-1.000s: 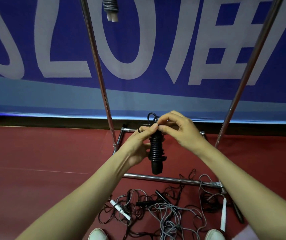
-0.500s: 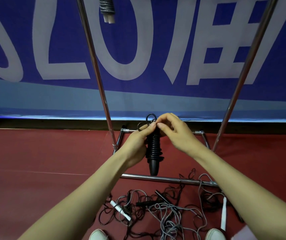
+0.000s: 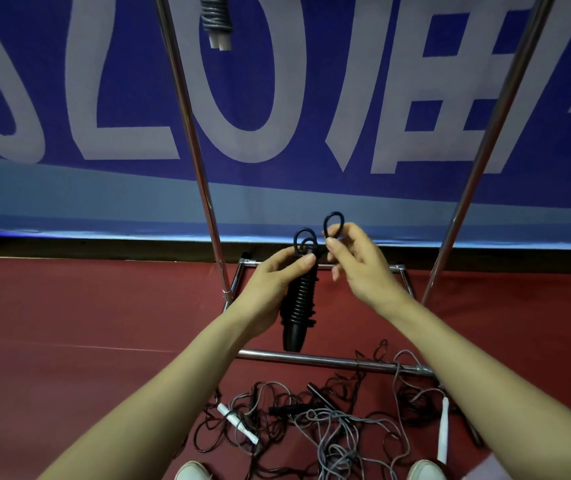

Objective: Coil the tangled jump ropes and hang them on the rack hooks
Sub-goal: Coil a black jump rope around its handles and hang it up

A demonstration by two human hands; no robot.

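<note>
Left hand (image 3: pixel 273 282) grips coiled black jump rope (image 3: pixel 299 299) mid-frame, handles pointing down. Right hand (image 3: pixel 356 268) pinches rope's end loop (image 3: pixel 333 225) just above. Tangled ropes (image 3: pixel 311 420) piled on floor, bottom center, by rack (image 3: pixel 190 133).

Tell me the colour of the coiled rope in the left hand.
Black; the coiled rope shows best in the head view.

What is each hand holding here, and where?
The left hand grips the coiled black rope near its top; the right hand pinches its loop.
</note>
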